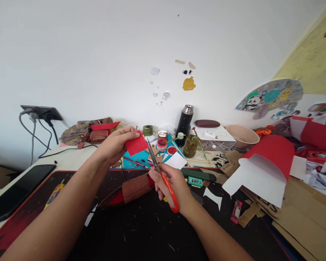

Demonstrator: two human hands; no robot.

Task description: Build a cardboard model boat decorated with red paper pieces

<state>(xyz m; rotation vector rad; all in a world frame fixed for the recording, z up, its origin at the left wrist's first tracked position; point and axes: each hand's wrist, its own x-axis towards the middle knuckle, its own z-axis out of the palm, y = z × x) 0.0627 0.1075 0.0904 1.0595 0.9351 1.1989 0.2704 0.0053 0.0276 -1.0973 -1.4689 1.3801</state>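
Note:
Between thumb and fingers, my left hand (pixel 118 144) pinches a small piece of red corrugated cardboard (pixel 136 144) by its left edge. My right hand (pixel 171 183) grips orange-handled scissors (pixel 153 155), their blades pointing up and left beside the right edge of the red piece. The blades look nearly closed; whether they touch the piece I cannot tell. Below the hands, a reddish-brown wrapped roll (pixel 137 188) lies on the dark mat (pixel 119 235). Behind the scissors are an open jar of red paint (pixel 162 144) and its red-smeared lid (pixel 172 150).
A black flask (pixel 184 123) stands by the wall, near a murky jar (pixel 190 145) and a white box (pixel 214 135). On the right are a curved red sheet (pixel 271 156), a lighter (pixel 236 211) and cardboard (pixel 309 214). A phone (pixel 19 190) lies at left.

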